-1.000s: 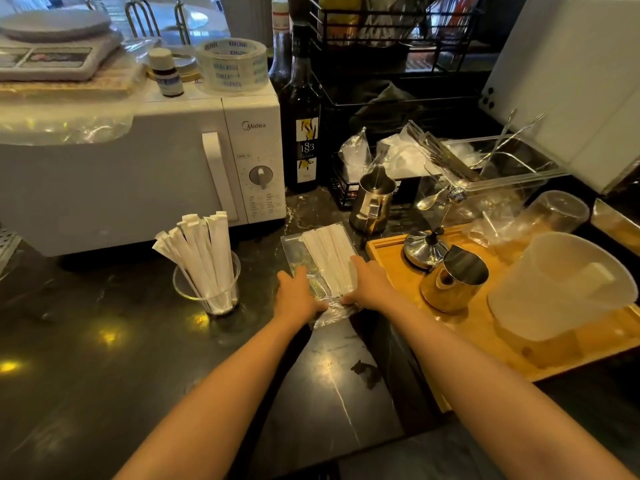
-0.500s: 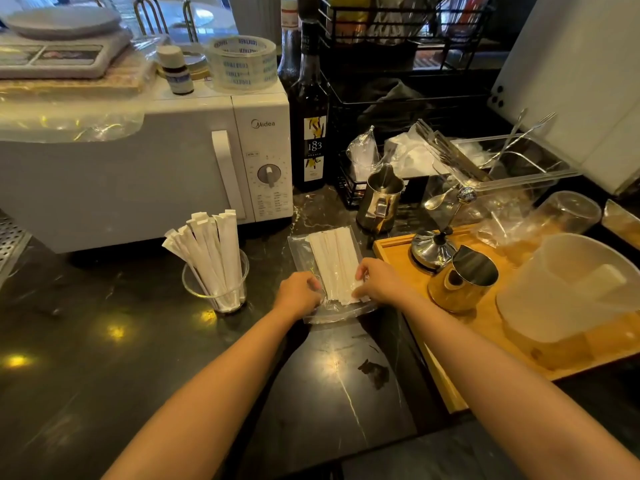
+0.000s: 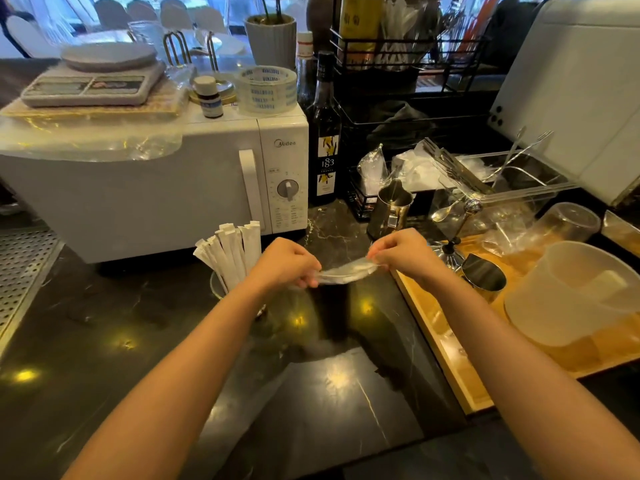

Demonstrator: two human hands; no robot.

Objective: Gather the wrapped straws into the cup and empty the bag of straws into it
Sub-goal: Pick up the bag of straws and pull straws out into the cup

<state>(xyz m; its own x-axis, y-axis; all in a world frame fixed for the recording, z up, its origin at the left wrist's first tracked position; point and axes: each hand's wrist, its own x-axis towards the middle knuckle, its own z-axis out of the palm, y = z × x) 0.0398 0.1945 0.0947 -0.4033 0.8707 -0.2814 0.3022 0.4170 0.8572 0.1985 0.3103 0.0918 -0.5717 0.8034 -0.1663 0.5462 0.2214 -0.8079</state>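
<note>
The bag (image 3: 346,273) is now lifted off the bench (image 3: 104,341), with the left hand (image 3: 289,265) and right hand (image 3: 401,252) pinching its ends. The left forearm partly hides the cup (image 3: 216,289).

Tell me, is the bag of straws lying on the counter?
No, the left hand and right hand hold the bag of straws above the counter.

"Midea" on microwave (image 3: 173,188), "183" on bottle (image 3: 326,147)

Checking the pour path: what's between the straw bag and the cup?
Head view: only the left hand, gripping one end of the clear plastic bag of straws, sits between it and the clear cup holding white wrapped straws.
</note>
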